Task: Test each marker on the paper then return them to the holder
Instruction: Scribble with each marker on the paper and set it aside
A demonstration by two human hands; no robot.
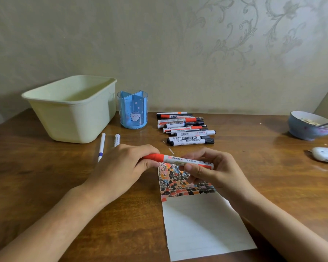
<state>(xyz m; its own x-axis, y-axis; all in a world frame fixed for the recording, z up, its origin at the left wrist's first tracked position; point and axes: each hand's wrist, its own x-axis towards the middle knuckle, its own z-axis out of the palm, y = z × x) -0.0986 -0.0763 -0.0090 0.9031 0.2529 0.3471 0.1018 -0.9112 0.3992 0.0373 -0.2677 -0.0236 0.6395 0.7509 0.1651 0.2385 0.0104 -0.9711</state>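
1. Red marker point(180, 160) held level above the top of the paper point(201, 220), long axis running left to right, red cap end pointing left.
2. Left hand point(121, 167) as grip on the cap end, fingers curled round the red cap; right hand point(214, 170) as grip on the barrel's far end, pinched between thumb and fingers.
3. Beyond the grips: row of markers point(186, 128) lying flat, long axes left to right; blue holder point(133, 110) upright further left.
4. Left of the left grip: two pens point(102, 146) on the tabletop point(45, 186), cream bin point(72, 108) behind.
5. Open tabletop right of the right grip, bowl point(311, 125) well apart.
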